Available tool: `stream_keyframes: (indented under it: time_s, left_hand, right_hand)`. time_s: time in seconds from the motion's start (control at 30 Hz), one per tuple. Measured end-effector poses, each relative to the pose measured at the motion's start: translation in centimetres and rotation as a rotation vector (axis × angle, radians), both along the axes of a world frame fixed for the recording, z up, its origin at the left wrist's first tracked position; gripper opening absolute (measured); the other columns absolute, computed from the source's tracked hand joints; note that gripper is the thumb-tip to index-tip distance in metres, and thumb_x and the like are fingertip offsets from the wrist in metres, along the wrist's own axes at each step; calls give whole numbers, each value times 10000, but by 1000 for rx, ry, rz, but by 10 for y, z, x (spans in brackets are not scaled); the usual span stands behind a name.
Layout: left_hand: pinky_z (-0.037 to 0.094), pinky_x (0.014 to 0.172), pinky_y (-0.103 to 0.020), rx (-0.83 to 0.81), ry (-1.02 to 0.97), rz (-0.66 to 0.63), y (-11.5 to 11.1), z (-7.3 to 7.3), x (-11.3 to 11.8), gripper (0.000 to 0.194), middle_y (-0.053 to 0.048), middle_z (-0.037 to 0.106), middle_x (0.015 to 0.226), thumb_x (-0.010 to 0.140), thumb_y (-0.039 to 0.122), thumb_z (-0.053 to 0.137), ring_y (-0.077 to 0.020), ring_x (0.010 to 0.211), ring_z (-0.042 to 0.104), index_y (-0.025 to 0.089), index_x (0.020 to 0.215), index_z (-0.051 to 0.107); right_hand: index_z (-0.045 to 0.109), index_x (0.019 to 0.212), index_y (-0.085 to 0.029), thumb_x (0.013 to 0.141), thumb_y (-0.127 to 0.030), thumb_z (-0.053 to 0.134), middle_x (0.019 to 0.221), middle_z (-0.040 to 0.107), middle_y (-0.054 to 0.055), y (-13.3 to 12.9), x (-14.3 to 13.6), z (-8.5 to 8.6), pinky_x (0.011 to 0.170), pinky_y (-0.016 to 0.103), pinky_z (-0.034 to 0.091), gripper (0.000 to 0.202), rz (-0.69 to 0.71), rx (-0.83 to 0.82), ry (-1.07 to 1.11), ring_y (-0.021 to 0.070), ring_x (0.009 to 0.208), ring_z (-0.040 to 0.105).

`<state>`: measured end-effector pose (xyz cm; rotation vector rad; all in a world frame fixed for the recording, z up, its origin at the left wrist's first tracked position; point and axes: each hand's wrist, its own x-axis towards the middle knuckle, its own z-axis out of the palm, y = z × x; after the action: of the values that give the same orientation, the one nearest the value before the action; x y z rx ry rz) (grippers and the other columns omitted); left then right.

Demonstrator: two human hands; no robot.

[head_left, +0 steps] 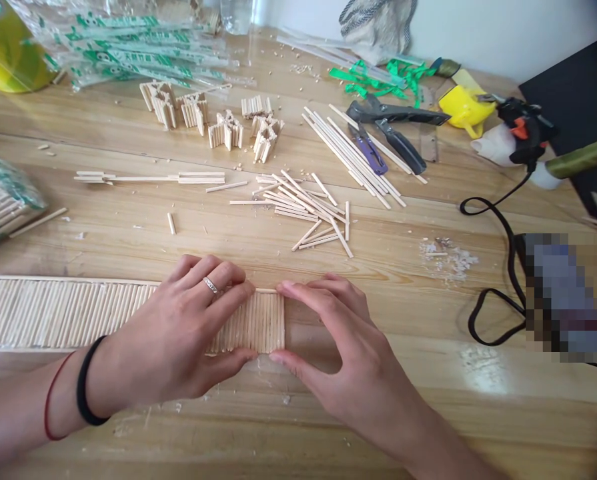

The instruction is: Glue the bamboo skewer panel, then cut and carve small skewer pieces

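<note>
A long, narrow panel of wooden sticks (68,312) lies flat on the table, its short sticks set side by side between two long edge sticks. My left hand (183,333) arches over it, thumb on the near edge and fingertips at the far edge. At the panel's right end, my right hand (351,337) grips across its width, with index finger at the far corner and thumb at the near corner. Part of the panel is hidden beneath my left hand. Just beyond is a loose pile of cut sticks (303,207).
Behind stand several small stick bundles (227,131). Long sticks (348,153) lie beside dark-handled pliers (401,143) and a purple-handled tool (371,153). A yellow glue gun (463,110) trails a black cord (498,217) at right. Packaged sticks (128,50) and yellow tape (11,53) sit back left.
</note>
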<state>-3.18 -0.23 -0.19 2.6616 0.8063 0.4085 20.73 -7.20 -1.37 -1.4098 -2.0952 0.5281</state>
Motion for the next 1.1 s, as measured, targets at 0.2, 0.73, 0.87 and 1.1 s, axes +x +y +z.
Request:
stream_keyframes:
  time_s: [0.2, 0.73, 0.87, 1.1]
  left_hand:
    - [450, 886, -459, 15, 23, -4, 0, -1, 0, 435, -112, 623, 1140, 906, 453, 700, -280, 1010, 559, 154, 1201, 588]
    - [443, 918, -490, -43, 36, 5, -2, -1, -1, 435, -111, 617, 1162, 892, 433, 702, -292, 1034, 559, 152, 1203, 584]
    - [438, 932, -494, -59, 38, 4, -3, -1, -2, 443, -111, 612, 1174, 898, 440, 698, -293, 1047, 555, 157, 1217, 579]
    - [444, 939, -497, -77, 22, -9, -2, -1, -4, 458, -124, 609, 1181, 913, 437, 695, -297, 1061, 555, 141, 1240, 571]
  right_hand:
    - [470, 1486, -229, 942, -342, 734, 1273, 693, 99, 5, 12, 6, 1143, 548, 402, 615, 93, -69, -49, 289, 1226, 580]
    - [503, 1463, -221, 909, -259, 753, 1194, 723, 94, 2, 8, -4, 1126, 571, 436, 609, 66, 17, -54, 291, 1180, 602]
    - [525, 1451, -217, 896, -247, 760, 1199, 721, 95, 2, 9, -4, 1118, 555, 454, 603, 68, 34, -57, 289, 1183, 605]
    - [506, 1475, -217, 889, -341, 794, 1252, 702, 104, 6, 14, -1, 1126, 556, 458, 665, 120, 10, -63, 288, 1205, 593]
